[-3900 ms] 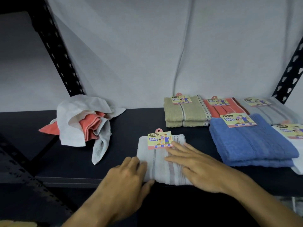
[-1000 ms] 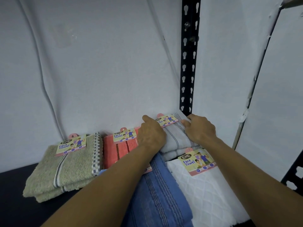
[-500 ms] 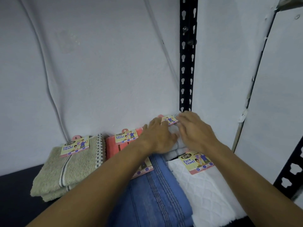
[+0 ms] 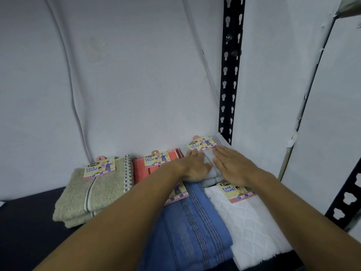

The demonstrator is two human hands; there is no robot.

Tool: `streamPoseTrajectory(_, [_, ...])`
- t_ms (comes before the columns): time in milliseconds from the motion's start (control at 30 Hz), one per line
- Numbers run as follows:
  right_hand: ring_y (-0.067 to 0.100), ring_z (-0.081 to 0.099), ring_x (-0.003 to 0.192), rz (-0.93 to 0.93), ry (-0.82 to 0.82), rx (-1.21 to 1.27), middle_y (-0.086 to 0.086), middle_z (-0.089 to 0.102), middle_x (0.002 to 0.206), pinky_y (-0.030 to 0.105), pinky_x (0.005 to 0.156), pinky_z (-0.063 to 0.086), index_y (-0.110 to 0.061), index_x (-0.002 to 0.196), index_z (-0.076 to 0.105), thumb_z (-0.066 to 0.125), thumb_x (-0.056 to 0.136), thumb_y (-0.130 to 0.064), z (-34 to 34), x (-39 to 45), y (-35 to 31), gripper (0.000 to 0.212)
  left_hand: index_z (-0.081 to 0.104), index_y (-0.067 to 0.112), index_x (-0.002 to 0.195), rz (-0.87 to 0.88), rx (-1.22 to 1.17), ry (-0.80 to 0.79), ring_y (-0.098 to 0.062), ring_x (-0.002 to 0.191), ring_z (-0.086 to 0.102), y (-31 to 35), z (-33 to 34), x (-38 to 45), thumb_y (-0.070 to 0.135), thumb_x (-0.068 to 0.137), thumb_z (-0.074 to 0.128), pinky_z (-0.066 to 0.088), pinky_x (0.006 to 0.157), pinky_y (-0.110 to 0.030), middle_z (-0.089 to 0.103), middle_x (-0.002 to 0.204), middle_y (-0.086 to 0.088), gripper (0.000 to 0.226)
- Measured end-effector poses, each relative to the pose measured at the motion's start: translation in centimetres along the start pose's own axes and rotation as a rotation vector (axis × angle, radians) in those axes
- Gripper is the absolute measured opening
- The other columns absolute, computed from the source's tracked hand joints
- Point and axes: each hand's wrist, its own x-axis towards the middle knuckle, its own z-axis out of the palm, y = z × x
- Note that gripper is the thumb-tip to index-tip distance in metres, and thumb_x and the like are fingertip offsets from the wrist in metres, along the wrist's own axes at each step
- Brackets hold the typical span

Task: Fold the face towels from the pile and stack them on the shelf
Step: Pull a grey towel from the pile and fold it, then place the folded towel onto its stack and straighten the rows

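A folded grey face towel (image 4: 212, 167) with a paper label lies on another grey towel at the back right corner of the dark shelf (image 4: 25, 218). My left hand (image 4: 195, 167) lies flat on its left part, fingers straight. My right hand (image 4: 232, 166) presses flat on its right part. Around it lie folded towels: an olive one (image 4: 91, 190) at the left, a coral one (image 4: 144, 171) behind my left arm, a blue one (image 4: 193, 231) in front, and a white quilted one (image 4: 250, 225) at the front right. The unfolded pile is out of view.
A black perforated upright (image 4: 230, 75) stands right behind the grey towel. Another black post (image 4: 347, 200) rises at the right edge. A grey wall closes the back and the right side. Bare dark shelf shows at the left.
Since 3.9 s ago the grey towel went from the shelf front onto the back right stack. In the last second both hands went from gripping its sides to lying flat on top.
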Motion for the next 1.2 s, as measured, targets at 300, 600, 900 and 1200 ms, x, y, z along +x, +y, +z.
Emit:
streamPoseTrajectory(300, [0.007,0.006,0.147,-0.177,0.210,0.195,-0.002,0.022,0.159,0.015,0.111,-0.002,-0.014,0.151,0.029,0.027,0.105,-0.034,-3.1,-1.6,-6.9,0.050,0.035,0.019,0.152,0.055,-0.180,0.466,-0.018,0.141,0.037,-5.9,-1.6,-9.7,0.028,0.102,0.047,0.029,0.112,-0.027,0.039,0.155,-0.001,0.052])
streamPoseTrajectory(600, [0.008,0.020,0.143,-0.526,0.174,0.252,-0.006,0.029,0.156,0.016,0.114,0.009,-0.022,0.149,0.033,0.043,0.100,-0.034,-0.6,-1.5,-25.2,0.051,0.028,0.024,0.154,-0.192,0.028,0.578,-0.012,0.147,0.021,-16.8,2.6,-27.8,0.033,0.102,0.045,0.017,0.112,-0.018,0.025,0.161,0.003,0.056])
streamPoseTrajectory(900, [0.004,0.027,0.139,-0.630,-0.002,0.364,-0.014,0.030,0.152,0.029,0.112,0.029,-0.033,0.147,0.032,0.043,0.099,-0.043,3.2,-2.6,-40.4,0.050,0.037,0.023,0.150,-0.491,0.140,0.717,-0.017,0.147,0.023,-25.5,5.7,-40.3,0.036,0.100,0.048,0.020,0.120,-0.033,0.033,0.157,-0.001,0.052])
streamPoseTrajectory(1200, [0.013,0.041,0.132,-0.670,-0.069,0.505,-0.006,0.040,0.147,0.034,0.105,0.038,-0.025,0.145,0.038,0.044,0.100,-0.041,4.3,-0.5,-52.1,0.048,0.036,0.012,0.147,-0.905,-0.150,0.906,-0.029,0.138,0.037,-34.5,1.8,-44.7,0.056,0.097,0.047,0.036,0.108,-0.045,0.040,0.151,-0.011,0.068])
